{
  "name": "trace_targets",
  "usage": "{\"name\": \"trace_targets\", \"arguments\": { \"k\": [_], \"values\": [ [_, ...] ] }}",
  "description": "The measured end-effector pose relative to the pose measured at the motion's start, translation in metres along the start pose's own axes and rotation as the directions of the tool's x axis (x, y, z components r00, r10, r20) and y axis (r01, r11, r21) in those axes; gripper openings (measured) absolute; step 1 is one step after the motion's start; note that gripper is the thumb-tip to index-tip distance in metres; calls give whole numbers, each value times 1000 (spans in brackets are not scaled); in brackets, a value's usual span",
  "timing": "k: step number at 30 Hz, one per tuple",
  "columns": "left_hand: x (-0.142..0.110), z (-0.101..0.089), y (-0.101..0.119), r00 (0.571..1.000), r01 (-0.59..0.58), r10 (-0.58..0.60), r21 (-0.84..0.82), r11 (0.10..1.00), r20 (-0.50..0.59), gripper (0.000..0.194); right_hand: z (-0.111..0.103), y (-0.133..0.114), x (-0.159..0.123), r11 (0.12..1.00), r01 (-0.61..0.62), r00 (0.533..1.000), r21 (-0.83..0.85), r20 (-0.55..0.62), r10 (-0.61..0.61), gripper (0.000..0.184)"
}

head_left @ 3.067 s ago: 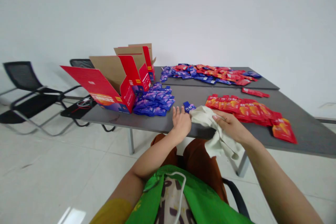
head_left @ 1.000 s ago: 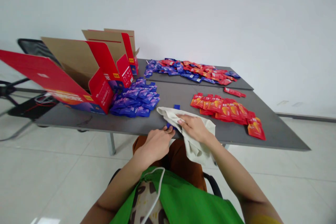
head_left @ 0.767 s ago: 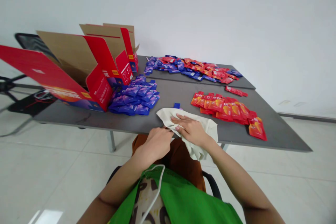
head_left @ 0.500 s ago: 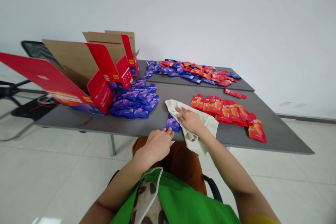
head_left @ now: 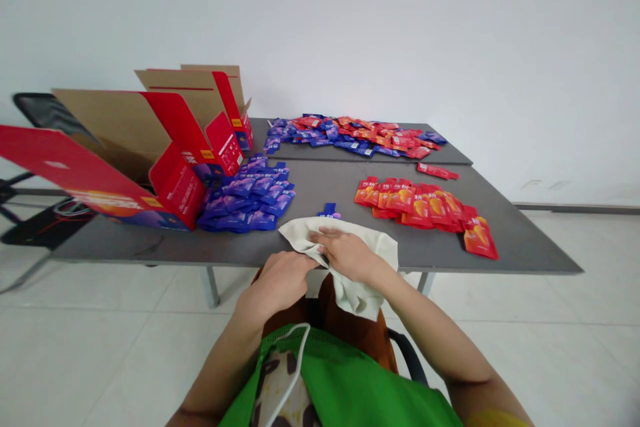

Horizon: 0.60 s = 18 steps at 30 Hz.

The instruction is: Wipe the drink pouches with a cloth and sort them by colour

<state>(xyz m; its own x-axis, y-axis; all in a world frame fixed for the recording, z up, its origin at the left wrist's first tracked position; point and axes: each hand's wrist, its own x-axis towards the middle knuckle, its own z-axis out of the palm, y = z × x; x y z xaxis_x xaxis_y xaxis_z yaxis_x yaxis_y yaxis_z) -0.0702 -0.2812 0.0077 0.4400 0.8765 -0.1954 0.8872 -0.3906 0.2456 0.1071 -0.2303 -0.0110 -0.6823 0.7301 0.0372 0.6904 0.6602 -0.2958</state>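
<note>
A blue spouted pouch lies flat near the table's front edge, mostly covered by a pale cloth. Only its spout end and a strip of its top stick out beyond the cloth. My right hand presses the cloth down over the pouch, fingers bunched in the fabric. The cloth's lower part hangs over the table edge above my lap. At the front edge my left hand holds the pouch's near end, its fingertips partly hidden at the cloth's border.
Left on the grey table is a heap of blue pouches, beside open red cartons. Red pouches lie overlapped in a row at right. One red pouch lies apart. A mixed pile stretches along the back.
The cloth has slid over the blue pouch, back toward its far end, and then left across it again, covering its body. My left hand stays at the pouch's near end. The view shifted right.
</note>
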Motion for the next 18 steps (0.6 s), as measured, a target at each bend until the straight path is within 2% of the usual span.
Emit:
{"name": "trace_targets", "arguments": {
  "k": [3, 7, 9, 11, 12, 14, 16, 18],
  "values": [
    [3, -3, 5, 1000, -20, 20, 3, 1000, 4, 62, 10, 22, 24, 998, -56, 998, -17, -41, 55, 42],
    [15, -13, 12, 996, 68, -70, 56, 996, 45, 44, 3, 39, 50, 966, -253, 964, -58, -94, 247, 42],
    [20, -18, 13, 994, 97, -98, 26, 995, 37, 38, -4, 41, 51, 953, -297, 950, -62, -124, 288, 43],
    [24, -22, 13, 981, 186, -187, -23, 982, -46, 38, -9, 42, 44, 960, -280, 949, -14, -157, 275, 44],
    [26, -22, 14, 957, 261, -265, -48, 964, -117, 41, -12, 43, 38, 963, -266, 947, 32, -180, 268, 43],
    [30, -18, 17, 877, 378, -393, -105, 920, -276, 49, -16, 45, 23, 959, -233, 930, 163, -250, 268, 42],
    [36, -9, 24, 821, 372, -401, -151, 916, -406, 54, -18, 48, 8, 934, -188, 890, 303, -350, 292, 42],
    [42, 7, 33, 822, 292, -335, -164, 942, -460, 55, -20, 50, -5, 895, -127, 832, 427, -446, 330, 45]
  ]
}}
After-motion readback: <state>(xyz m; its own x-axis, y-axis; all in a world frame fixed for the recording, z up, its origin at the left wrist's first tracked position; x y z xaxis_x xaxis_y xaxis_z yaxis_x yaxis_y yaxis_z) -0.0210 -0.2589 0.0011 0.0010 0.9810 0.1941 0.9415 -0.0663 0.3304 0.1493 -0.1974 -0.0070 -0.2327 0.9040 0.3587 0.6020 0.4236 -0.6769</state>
